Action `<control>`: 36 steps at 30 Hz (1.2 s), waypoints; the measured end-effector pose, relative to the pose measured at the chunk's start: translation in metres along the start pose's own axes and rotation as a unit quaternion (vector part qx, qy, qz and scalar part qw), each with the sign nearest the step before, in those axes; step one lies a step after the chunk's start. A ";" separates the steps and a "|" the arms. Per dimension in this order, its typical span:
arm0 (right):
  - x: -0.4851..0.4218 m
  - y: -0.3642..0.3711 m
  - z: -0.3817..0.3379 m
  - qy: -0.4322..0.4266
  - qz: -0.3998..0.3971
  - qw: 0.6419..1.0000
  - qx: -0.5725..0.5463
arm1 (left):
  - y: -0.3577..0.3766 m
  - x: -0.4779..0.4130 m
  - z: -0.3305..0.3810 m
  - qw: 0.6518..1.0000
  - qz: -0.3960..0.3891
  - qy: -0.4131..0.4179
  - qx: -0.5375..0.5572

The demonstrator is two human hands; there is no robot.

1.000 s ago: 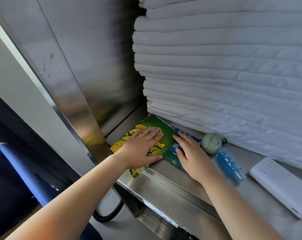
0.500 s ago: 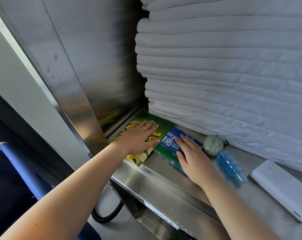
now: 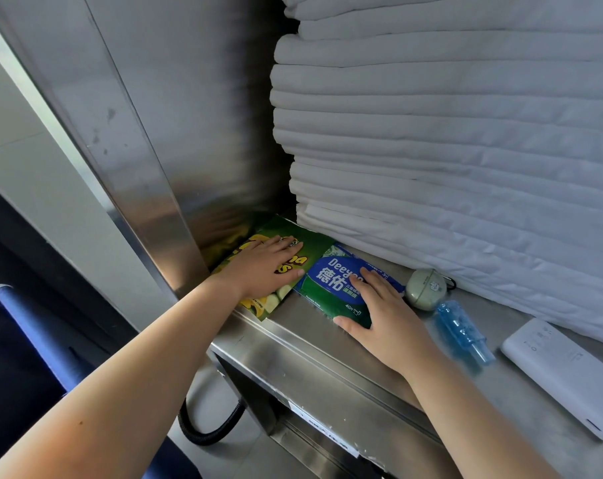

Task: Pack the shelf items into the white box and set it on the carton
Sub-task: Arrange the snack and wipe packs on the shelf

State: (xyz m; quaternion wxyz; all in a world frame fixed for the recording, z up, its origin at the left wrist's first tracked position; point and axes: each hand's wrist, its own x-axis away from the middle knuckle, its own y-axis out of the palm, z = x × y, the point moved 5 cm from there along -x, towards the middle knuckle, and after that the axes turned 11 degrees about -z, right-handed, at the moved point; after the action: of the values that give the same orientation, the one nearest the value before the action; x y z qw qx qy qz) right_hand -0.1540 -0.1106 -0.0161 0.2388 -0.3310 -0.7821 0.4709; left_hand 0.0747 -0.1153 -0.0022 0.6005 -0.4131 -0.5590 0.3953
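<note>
On the steel shelf (image 3: 314,340) lie two flat packets side by side. My left hand (image 3: 265,267) rests flat, fingers spread, on the green and yellow snack bag (image 3: 276,233) by the shelf's left wall. My right hand (image 3: 383,312) presses flat on the green and blue wipes pack (image 3: 331,281), thumb at its near corner. To the right sit a small pale green round case (image 3: 426,288), a clear blue plastic tube (image 3: 460,326) and a white power bank (image 3: 562,375). No white box or carton is in view.
A tall stack of folded white linen (image 3: 448,133) fills the back of the shelf. A steel side panel (image 3: 148,150) stands at left. Below the shelf edge hang a black hose (image 3: 207,433) and a blue padded bar (image 3: 27,323).
My left hand has slid the snack bag left toward the side wall, uncovering the wipes pack. My right hand has moved onto the wipes pack's near corner.
</note>
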 end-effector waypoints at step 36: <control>0.068 -0.008 0.026 0.017 0.006 1.000 -0.019 | 0.008 -0.009 0.018 0.994 -0.003 0.063 -0.087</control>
State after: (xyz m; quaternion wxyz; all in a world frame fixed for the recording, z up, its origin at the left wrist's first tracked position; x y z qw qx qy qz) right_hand -0.2198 -0.0775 -0.0158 0.2429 -0.3479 -0.7846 0.4521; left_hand 0.0560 -0.1198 -0.0122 0.5976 -0.4864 -0.5534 0.3163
